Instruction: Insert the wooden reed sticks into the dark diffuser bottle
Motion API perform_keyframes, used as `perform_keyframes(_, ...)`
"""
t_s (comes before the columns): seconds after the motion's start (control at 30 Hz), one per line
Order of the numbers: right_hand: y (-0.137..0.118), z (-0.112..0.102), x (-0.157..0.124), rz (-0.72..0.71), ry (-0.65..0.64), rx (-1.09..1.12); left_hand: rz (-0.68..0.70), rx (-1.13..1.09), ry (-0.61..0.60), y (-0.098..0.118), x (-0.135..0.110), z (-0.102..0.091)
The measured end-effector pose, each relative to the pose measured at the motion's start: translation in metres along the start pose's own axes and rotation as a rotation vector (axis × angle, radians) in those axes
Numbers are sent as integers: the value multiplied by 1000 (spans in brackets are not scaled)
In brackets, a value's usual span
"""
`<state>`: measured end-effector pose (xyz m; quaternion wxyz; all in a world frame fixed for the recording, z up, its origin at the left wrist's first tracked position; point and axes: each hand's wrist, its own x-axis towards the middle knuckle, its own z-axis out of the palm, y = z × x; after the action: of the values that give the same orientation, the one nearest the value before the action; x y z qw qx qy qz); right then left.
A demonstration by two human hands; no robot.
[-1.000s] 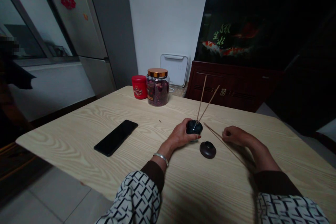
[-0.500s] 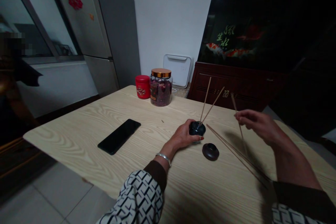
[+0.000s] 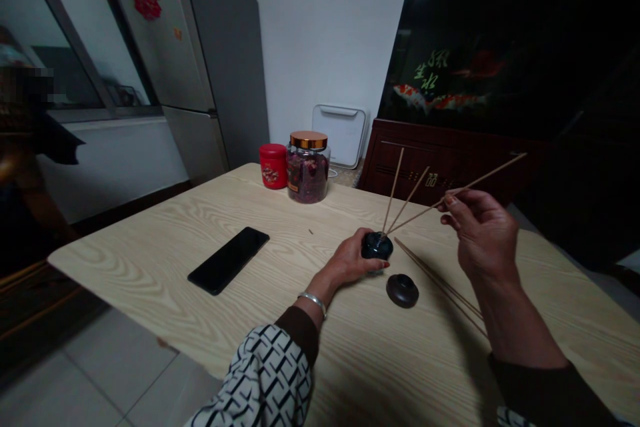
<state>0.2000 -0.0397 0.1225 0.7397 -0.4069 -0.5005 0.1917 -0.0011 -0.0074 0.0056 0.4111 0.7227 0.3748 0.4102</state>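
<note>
My left hand [image 3: 350, 259] is wrapped round a small dark round holder [image 3: 377, 245] on the wooden table [image 3: 240, 320]. Two thin sticks [image 3: 395, 195] stand up out of the holder. My right hand [image 3: 481, 230] is raised above the table and pinches a third thin stick [image 3: 480, 183], which slants down to the left with its lower tip at the holder's top. Just in front of the holder lies a dark round lid [image 3: 402, 290]. More loose sticks [image 3: 440, 285] lie flat on the table under my right forearm.
A black phone [image 3: 229, 269] lies on the table to the left. At the far edge stand a red tin [image 3: 273, 165] and a glass jar with a copper lid [image 3: 307, 167]. Behind are a grey fridge [image 3: 210, 60], a white box [image 3: 341, 125] and a dark wooden cabinet [image 3: 450, 160].
My right hand took one stick from the pile on the table, lifted it and brought its lower tip to the holder. My left hand stayed on the holder.
</note>
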Motion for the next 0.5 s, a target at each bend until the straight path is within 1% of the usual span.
perform_keyframes(0.1,4,4,-5,2,-60,-82,6,-1,-1,-1,0,0)
perform_keyframes(0.2,14,8,-11,28,-144,-132,8,-7,4,-1,0,1)
perform_keyframes(0.27,24,12,-16,64,-212,-156,0,-2,11,0,1,1)
perform_keyframes(0.37,38,16,-21,137,-350,-206,5,15,4,0,1,1)
perform_keyframes(0.43,42,16,-21,174,-441,-253,14,20,-2,1,1,0)
perform_keyframes(0.5,43,8,-15,195,-501,-306,12,12,-1,1,0,0)
